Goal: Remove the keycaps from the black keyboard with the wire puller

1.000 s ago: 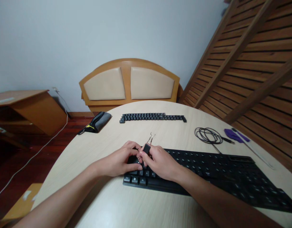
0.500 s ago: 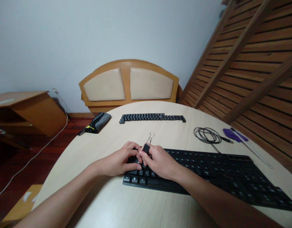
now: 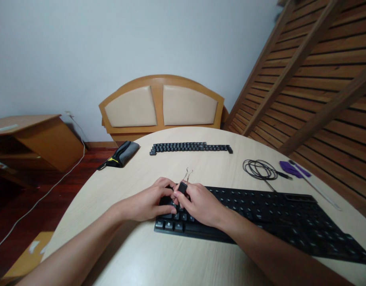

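Pinching the puller [image 3: 182, 188] over the kbd's [image 3: 245, 203] L end, both hands in close!
R hand [image 3: 203, 203] has thumb & fingers pressed on the puller's black grip, wire hooks poking up & away twd the far side; its lower end's hidden btwn the fingers, so can't tell if it's on a key. L hand [image 3: 144, 203] is right beside it, fingers bent, thumb apart from the index & down at the keys; whether those fingertips grip anything, can't tell. Kbd lies slantwise on the table [image 3: 129, 250], R forearm crossing above it. Farther back, loose caps [image 3: 183, 146] sit in tight rows, w/ a pouch [image 3: 123, 153] well off to the L. Over R: coiled cable [image 3: 259, 170] behind the kbd, then a purple cloth [image 3: 285, 168] w/ a thin stick [image 3: 316, 185] lying partly across it.
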Available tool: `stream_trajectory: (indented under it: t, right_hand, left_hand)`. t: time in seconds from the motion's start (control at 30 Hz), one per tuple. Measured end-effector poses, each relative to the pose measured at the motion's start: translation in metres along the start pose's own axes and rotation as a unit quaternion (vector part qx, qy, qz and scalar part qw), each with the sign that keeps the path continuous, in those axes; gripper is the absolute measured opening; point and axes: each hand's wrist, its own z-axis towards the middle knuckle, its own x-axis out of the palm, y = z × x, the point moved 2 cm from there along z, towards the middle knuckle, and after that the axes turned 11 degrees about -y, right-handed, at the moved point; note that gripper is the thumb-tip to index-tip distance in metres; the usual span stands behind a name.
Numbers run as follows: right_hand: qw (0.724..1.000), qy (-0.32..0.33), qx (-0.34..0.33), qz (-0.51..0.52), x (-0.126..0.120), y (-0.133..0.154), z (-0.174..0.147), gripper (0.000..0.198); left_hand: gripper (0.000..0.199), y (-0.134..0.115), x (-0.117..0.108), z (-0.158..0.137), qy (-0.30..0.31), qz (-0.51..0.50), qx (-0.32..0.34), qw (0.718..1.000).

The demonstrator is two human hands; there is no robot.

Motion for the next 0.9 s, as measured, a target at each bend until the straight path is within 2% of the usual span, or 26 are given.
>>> stream_trajectory:
  t: [0.9]
  right_hand:
    - [1.0, -0.001, -0.025, -0.014, -0.0001, 0.0022, -0.0017, 0.023]
  left_hand:
    - [0.014, -0.0056, 0.0026, 0.0009, -0.005, 0.019, 0.005, 1.0]
